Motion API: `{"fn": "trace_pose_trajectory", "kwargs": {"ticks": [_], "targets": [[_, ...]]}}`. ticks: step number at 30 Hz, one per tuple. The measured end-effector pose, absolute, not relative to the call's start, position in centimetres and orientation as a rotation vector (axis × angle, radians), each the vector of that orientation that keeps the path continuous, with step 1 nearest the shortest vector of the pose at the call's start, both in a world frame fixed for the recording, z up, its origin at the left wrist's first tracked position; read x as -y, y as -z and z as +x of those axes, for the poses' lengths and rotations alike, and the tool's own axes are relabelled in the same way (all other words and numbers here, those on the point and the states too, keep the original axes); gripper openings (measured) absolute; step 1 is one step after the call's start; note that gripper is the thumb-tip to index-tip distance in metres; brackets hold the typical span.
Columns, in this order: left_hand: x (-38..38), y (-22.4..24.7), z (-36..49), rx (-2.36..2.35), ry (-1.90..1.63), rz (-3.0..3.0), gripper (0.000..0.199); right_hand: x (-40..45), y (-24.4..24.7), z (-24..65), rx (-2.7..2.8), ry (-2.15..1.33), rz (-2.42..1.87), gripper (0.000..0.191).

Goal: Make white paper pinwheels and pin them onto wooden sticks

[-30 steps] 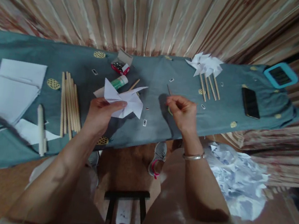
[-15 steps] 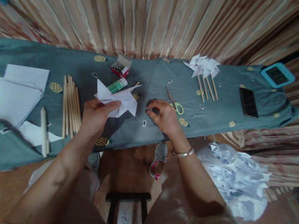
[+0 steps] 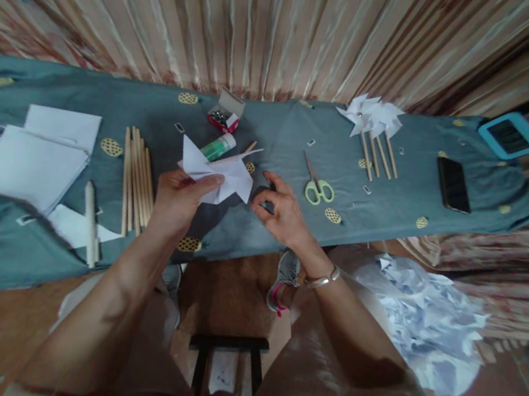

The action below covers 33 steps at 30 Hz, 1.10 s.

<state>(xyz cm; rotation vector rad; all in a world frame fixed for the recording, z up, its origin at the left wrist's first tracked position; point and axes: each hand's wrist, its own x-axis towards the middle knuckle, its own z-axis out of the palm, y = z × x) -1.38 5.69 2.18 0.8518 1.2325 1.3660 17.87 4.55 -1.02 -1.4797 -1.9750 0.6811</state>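
A folded white paper pinwheel [image 3: 235, 176] is pinched between the thumb and fingers of my left hand [image 3: 181, 194], above the cloth-covered table. Close to the pinwheel's right edge is my right hand [image 3: 284, 215], thumb and a finger closed in a pinch, another finger stretched out. A small shiny tack showed in that pinch a moment ago; now the fingertips hide it. Behind the pinwheel lie a green-and-white glue stick [image 3: 219, 148] and a wooden stick [image 3: 251, 146], both partly covered. An open box of metal tacks [image 3: 224, 122] stands farther back.
Green-handled scissors [image 3: 319, 190] lie right of my right hand. Pinwheels on sticks [image 3: 377, 117], a phone [image 3: 454, 184] and a blue-framed device [image 3: 509, 136] lie farther right. Leftward are wooden sticks [image 3: 135, 180], paper sheets [image 3: 39, 164] and a white rod [image 3: 90, 223]. A bag of folded paper [image 3: 432, 314] sits below.
My right hand has come closer to the pinwheel's right edge, and one finger has stretched out. My left hand keeps its hold. The whole view has shifted slightly.
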Motion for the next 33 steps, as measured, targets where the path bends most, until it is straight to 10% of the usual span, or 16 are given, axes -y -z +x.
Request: {"fn": "trace_pose_trajectory", "kwargs": {"ticks": [33], "targets": [[-5.3,-2.5,-0.8,-1.203,-1.312,0.796,0.02,-2.6,0.2,17.6,2.059,-0.438,-1.548,0.014]]}}
